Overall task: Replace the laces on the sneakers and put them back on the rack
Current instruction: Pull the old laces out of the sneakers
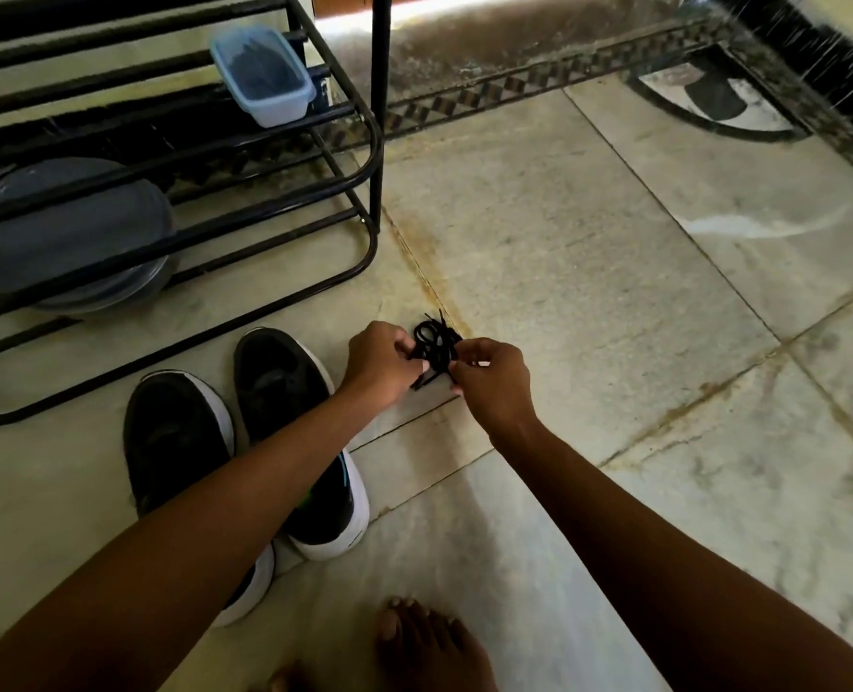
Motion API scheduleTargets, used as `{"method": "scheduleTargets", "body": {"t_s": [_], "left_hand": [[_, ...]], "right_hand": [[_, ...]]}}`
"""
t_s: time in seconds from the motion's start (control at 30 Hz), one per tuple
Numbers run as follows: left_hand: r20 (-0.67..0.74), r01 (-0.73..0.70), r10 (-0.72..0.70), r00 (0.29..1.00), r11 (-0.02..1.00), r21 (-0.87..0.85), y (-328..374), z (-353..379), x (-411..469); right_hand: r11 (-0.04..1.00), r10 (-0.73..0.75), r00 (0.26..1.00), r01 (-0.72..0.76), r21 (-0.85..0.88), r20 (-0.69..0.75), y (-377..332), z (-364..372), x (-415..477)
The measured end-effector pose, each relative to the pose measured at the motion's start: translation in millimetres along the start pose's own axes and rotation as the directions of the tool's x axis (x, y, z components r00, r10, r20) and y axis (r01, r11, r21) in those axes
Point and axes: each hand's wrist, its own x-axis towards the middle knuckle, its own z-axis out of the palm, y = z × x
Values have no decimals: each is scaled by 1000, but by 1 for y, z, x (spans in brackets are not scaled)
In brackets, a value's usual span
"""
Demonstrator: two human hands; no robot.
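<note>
Head view. First inspector: How do the hands stand?

Second inspector: Left hand [382,364] and right hand [494,379] are close together just above the floor [589,292]. Both pinch one bundle of black laces [437,347] between curled fingers and thumb. The fingertips are tucked behind the cord, so the exact grip cannot be read.

First inspector: Condition of the bundle?

Second inspector: Thin round cord, coiled in loose loops, with loose ends sticking out at the top. How many laces it holds cannot be counted.

First inspector: The sneakers?

Second inspector: They stand side by side on the floor, left of the hands, toes toward the rack [372,157]. The left sneaker [175,442] and right sneaker [285,387] have dark fabric uppers and white soles. The left forearm crosses both and hides the heel of one and the middle of the other. Whether their eyelets carry laces cannot be told, since the uppers are too dark.

First inspector: Surroundings?

Second inspector: The rack is black bent metal tubing, cut off at the top and left edges. On it sit a translucent blue plastic tub [265,77], its contents a dark blur, and stacked grey round discs [65,232], partly barred by the rails. The floor is pale veined stone slabs with stained joints. A bare foot [429,646] is cut off at the bottom edge.
</note>
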Motion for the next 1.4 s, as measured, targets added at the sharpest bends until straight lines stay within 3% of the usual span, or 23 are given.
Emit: {"method": "scheduleTargets", "body": {"t_s": [0.13, 0.3, 0.4, 0.5, 0.67, 0.8, 1.03, 1.13, 1.23, 1.4], "left_hand": [[21, -4, 6, 1000, 997, -78, 5, 11, 11], [48, -19, 2, 999, 932, 363, 9, -6, 12], [59, 21, -53, 997, 894, 447, 2, -15, 6], [76, -21, -20, 997, 865, 501, -10, -8, -1], [31, -88, 83, 996, 955, 284, -13, 17, 4], [-9, 13, -13, 1000, 1000, 0, -4, 30, 8], [-17, 52, -54, 998, 995, -82, -12, 25, 5], [28, 75, -72, 997, 983, -167, -14, 18, 6], [83, 44, -35, 996, 993, -106, -15, 12, 8], [-49, -19, 16, 999, 998, -53, -20, 4, 7]], "right_hand": [[964, -137, 990, 127, -233, -28, 3, -11, 16], [945, -134, 990, 141, -295, 42, 13, -12, 28], [936, -125, 991, 131, -327, 41, 21, -9, 27], [936, -106, 992, 122, -330, 66, 27, -4, 27], [921, -127, 988, 152, -358, 92, 35, -5, 29], [904, -137, 984, 172, -391, 116, 39, -10, 33], [843, -303, 937, 349, -409, 174, 35, 1, 19], [824, -275, 945, 328, -462, 180, 32, 9, 10], [829, -272, 954, 299, -472, 126, 28, 17, 6], [858, -269, 962, 258, -444, 38, 29, 13, 15]]}}
